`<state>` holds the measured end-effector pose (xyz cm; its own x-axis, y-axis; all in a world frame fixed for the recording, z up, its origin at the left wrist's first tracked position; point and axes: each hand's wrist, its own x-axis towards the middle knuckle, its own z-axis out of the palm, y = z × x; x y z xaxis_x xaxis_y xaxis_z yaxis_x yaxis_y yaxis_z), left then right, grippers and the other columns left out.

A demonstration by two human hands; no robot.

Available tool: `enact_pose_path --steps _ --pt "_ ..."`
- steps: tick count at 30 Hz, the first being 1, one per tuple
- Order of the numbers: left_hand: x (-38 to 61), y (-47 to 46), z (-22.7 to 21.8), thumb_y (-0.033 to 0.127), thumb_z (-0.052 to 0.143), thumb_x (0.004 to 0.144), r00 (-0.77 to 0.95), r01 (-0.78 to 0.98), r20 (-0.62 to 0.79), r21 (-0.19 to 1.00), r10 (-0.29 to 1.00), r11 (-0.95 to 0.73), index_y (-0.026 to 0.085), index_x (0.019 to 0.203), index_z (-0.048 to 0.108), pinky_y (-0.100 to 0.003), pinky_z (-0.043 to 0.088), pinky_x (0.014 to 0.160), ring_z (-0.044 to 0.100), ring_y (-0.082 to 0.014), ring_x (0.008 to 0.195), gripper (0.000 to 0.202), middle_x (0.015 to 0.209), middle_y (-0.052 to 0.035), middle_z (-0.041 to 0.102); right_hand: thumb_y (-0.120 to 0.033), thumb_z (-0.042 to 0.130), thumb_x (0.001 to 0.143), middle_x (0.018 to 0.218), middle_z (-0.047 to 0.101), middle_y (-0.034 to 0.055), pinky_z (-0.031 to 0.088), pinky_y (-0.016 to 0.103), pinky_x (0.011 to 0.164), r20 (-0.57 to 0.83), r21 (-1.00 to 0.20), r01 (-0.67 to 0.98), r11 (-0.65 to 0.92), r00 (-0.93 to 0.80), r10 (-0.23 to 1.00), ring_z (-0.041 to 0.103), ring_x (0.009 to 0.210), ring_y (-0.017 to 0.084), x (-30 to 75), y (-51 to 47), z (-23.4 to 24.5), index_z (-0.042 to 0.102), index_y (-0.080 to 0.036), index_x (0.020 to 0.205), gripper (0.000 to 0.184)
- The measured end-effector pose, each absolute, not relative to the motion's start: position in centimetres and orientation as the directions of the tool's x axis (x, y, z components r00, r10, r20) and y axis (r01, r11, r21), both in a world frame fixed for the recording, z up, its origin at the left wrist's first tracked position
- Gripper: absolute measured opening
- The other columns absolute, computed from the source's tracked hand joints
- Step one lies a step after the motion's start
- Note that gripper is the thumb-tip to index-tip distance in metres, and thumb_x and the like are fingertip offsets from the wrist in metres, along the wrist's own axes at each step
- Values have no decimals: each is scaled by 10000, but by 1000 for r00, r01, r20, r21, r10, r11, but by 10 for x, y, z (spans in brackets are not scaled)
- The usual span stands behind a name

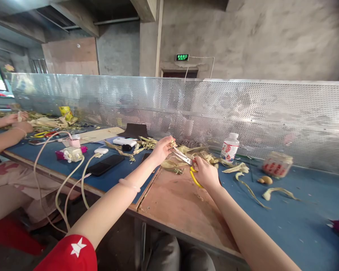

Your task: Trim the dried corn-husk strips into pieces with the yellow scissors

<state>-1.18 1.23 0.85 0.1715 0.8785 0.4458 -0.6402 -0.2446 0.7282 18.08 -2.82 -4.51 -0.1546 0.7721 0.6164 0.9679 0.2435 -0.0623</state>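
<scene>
Right forearm (244,224), fingers (198,165) bent round scissors (183,156)

It's a workshop in here: raw concrete walls (257,41), a green exit sign (182,57), a metal screen (265,113) along the long worktable (288,222) strewn with dry plant strips (169,164).

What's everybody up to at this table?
At the table, someone's left hand pinches a small pale piece, while the right hand grips yellow-handled scissors pointed toward it. Whether they are cutting it is too small to tell. Dried pale strips lie scattered about, and a white bottle stands beyond the right hand. Off to the left, a co-worker's hands are held close together.
</scene>
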Motion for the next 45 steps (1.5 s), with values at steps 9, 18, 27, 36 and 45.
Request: enact_pose_path --steps 9,18,27,36,45 --pt "-12 12 8 296 774 604 157 -639 443 727 883 -251 152 716 617 -243 384 532 541 -99 549 241 642 17 611 -311 470 815 991 663 28 275 249 515 637 -37 973 229 -154 755 609 787 165 181 -27 -46 541 -217 934 168" --pt "-13 17 6 302 786 582 133 -631 436 730 890 -264 158 710 617 -234 384 517 548 -97 552 256 645 18 615 -328 460 820 984 662 26 276 252 508 629 -23 978 207 -147 764 602 716 158 181 -27 -44 553 -227 939 182" --pt "-13 17 6 325 790 570 129 -618 453 732 882 -286 157 712 622 -233 389 522 553 -97 561 277 658 13 623 -325 424 843 972 667 21 272 252 512 633 -19 978 206 -148 760 613 755 166 180 -30 -43 551 -229 927 181" --pt "-19 27 2 310 798 556 122 -586 461 748 879 -311 154 679 623 -228 407 561 574 -97 598 265 712 6 655 -413 540 770 949 661 39 326 262 548 620 -72 982 177 -95 779 625 828 203 176 -31 -45 499 -219 929 254" --pt "-18 24 -2 302 796 563 145 -542 452 780 880 -312 149 654 617 -237 404 561 559 -101 575 252 683 -5 648 -367 505 798 988 649 59 344 265 561 613 -59 984 166 -96 784 626 837 199 175 -34 -44 486 -209 937 211"
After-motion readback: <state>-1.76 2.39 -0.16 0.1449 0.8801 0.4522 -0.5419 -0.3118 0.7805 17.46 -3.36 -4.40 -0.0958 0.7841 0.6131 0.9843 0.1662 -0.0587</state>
